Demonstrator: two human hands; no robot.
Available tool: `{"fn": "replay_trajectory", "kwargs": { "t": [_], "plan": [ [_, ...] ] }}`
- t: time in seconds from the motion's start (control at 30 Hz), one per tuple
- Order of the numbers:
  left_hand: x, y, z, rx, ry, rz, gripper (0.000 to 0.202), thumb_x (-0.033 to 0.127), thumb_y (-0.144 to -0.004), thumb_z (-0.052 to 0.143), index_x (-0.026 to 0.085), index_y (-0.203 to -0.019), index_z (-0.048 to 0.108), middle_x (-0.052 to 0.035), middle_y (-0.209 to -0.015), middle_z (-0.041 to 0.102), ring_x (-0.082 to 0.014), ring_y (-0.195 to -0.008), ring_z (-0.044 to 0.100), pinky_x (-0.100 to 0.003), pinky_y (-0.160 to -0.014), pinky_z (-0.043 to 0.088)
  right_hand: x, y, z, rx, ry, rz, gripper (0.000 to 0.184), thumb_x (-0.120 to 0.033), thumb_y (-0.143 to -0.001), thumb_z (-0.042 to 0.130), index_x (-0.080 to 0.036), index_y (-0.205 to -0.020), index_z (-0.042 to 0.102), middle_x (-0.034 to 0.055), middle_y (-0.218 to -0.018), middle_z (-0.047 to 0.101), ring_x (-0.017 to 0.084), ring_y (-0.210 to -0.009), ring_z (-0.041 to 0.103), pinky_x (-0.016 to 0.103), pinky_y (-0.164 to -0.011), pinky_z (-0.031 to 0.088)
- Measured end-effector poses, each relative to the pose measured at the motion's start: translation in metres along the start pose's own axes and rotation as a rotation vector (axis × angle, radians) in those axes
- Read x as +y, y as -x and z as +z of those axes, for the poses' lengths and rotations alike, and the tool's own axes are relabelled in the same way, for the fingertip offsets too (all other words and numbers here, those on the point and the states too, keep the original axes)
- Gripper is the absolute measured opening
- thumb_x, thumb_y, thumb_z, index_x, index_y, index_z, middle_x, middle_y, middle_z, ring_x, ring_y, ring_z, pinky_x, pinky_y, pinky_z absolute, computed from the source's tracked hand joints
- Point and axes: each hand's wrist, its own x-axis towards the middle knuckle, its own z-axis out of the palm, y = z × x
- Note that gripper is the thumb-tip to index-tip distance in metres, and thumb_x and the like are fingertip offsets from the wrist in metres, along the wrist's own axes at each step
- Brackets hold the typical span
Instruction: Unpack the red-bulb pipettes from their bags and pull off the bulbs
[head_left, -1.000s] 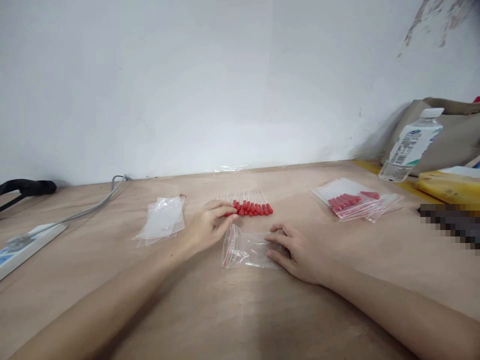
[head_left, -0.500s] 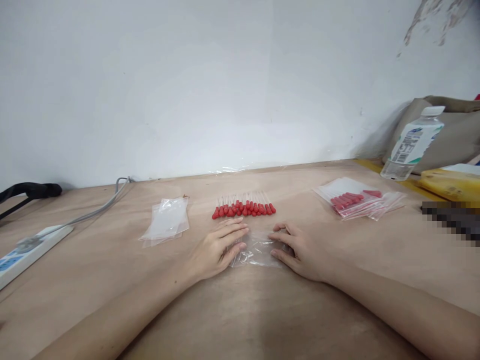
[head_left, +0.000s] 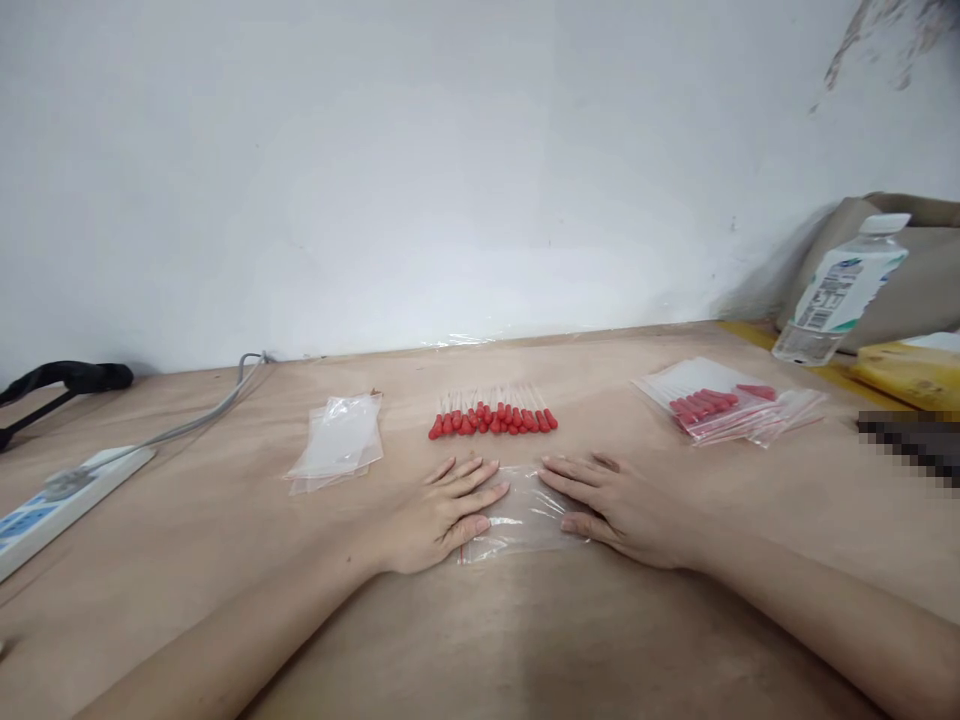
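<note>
A clear plastic zip bag (head_left: 517,535) lies flat on the table between my two hands. My left hand (head_left: 442,512) is open, fingers spread, with its fingertips and thumb resting on the bag's left side. On the right side of the bag lies my right hand (head_left: 622,505), also open and flat. Just beyond the bag is a row of several thin clear sticks with red bulb ends (head_left: 495,418), the red ends toward me. Farther left sits a small stack of clear plastic bags (head_left: 337,440). Bags holding similar red-ended sticks (head_left: 709,400) are piled on the right.
At the left edge are a white power strip (head_left: 75,505) with a grey cable (head_left: 199,425) and a black object (head_left: 75,378). A plastic bottle (head_left: 844,290), a beige bag (head_left: 919,270) and a yellow package (head_left: 911,370) stand at the right. A white wall (head_left: 412,180) rises behind the table.
My hands have flattened and moved slightly apart and toward me. The crumpled plastic bag between them now lies smoother and wider. The view has shifted slightly.
</note>
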Motion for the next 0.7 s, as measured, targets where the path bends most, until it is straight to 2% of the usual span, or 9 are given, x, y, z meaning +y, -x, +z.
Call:
{"fn": "replay_trajectory", "kwargs": {
  "t": [0.1,0.2,0.3,0.37,0.43,0.5,0.53,0.6,0.7],
  "plan": [
    [0.001,0.006,0.002,-0.004,0.009,-0.036,0.046,0.042,-0.092,0.025,0.035,-0.137,0.016,0.0022,-0.145,0.007,-0.0193,-0.134,0.005,-0.045,-0.109,0.007,0.002,0.004,0.000,-0.067,0.007,0.052,0.053,-0.051,-0.089,0.024,-0.029,-0.137,0.021,0.0058,-0.142,0.025,0.026,-0.128,0.028,0.055,-0.101,0.020],
    [0.002,0.008,0.004,0.018,0.034,-0.068,0.045,0.042,-0.092,0.026,0.034,-0.136,0.019,0.0017,-0.146,0.009,-0.0188,-0.134,0.006,-0.045,-0.109,0.006,0.001,0.005,-0.001,-0.028,0.035,0.084,0.054,-0.052,-0.088,0.027,-0.027,-0.136,0.026,0.0076,-0.140,0.029,0.026,-0.127,0.030,0.053,-0.100,0.021],
    [0.002,0.009,0.005,0.062,0.102,-0.080,0.044,0.041,-0.091,0.030,0.033,-0.134,0.027,0.0005,-0.145,0.015,-0.0193,-0.134,0.011,-0.045,-0.109,0.009,0.009,0.005,-0.006,0.115,0.084,0.117,0.047,-0.046,-0.089,0.030,-0.024,-0.129,0.040,0.0068,-0.128,0.049,0.023,-0.118,0.043,0.045,-0.098,0.028],
    [0.001,0.009,0.006,0.122,0.184,-0.098,0.041,0.040,-0.090,0.034,0.031,-0.130,0.037,-0.0009,-0.143,0.025,-0.0201,-0.132,0.018,-0.045,-0.108,0.015,0.025,0.007,-0.012,0.258,0.188,0.235,0.039,-0.039,-0.089,0.031,-0.021,-0.114,0.055,0.0073,-0.113,0.059,0.022,-0.106,0.051,0.042,-0.093,0.032],
    [-0.001,0.007,0.009,0.242,0.309,-0.141,0.037,0.039,-0.089,0.036,0.028,-0.122,0.048,-0.0030,-0.136,0.039,-0.0199,-0.127,0.031,-0.041,-0.105,0.025,0.046,0.013,-0.017,0.416,0.363,0.395,0.035,-0.037,-0.087,0.035,-0.018,-0.098,0.062,0.0099,-0.104,0.062,0.024,-0.100,0.052,0.043,-0.090,0.032],
    [-0.003,0.004,0.013,0.399,0.434,-0.223,0.034,0.039,-0.089,0.037,0.024,-0.112,0.057,-0.0049,-0.121,0.054,-0.0188,-0.113,0.047,-0.037,-0.096,0.036,0.070,0.022,-0.021,0.513,0.559,0.570,0.034,-0.038,-0.083,0.040,-0.015,-0.097,0.061,0.0150,-0.112,0.056,0.030,-0.107,0.046,0.048,-0.092,0.025],
    [-0.005,0.002,0.015,0.468,0.476,-0.275,0.033,0.040,-0.088,0.038,0.022,-0.106,0.059,-0.0054,-0.112,0.058,-0.0181,-0.103,0.053,-0.034,-0.089,0.041,0.080,0.026,-0.022,0.509,0.624,0.651,0.037,-0.041,-0.081,0.043,-0.013,-0.098,0.060,0.0189,-0.116,0.052,0.033,-0.110,0.042,0.052,-0.091,0.023],
    [-0.007,-0.002,0.019,0.539,0.499,-0.376,0.033,0.044,-0.084,0.044,0.020,-0.100,0.060,-0.0052,-0.097,0.061,-0.0165,-0.084,0.057,-0.031,-0.075,0.045,0.096,0.033,-0.021,0.439,0.642,0.780,0.040,-0.044,-0.080,0.042,-0.012,-0.097,0.059,0.0215,-0.111,0.053,0.035,-0.105,0.043,0.058,-0.087,0.020],
    [-0.009,-0.007,0.021,0.522,0.444,-0.441,0.037,0.049,-0.074,0.056,0.020,-0.097,0.059,-0.0040,-0.091,0.059,-0.0152,-0.073,0.054,-0.028,-0.065,0.044,0.105,0.035,-0.019,0.334,0.596,0.870,0.037,-0.040,-0.082,0.038,-0.012,-0.090,0.060,0.0189,-0.097,0.059,0.033,-0.095,0.049,0.060,-0.084,0.020]
  ]
}}
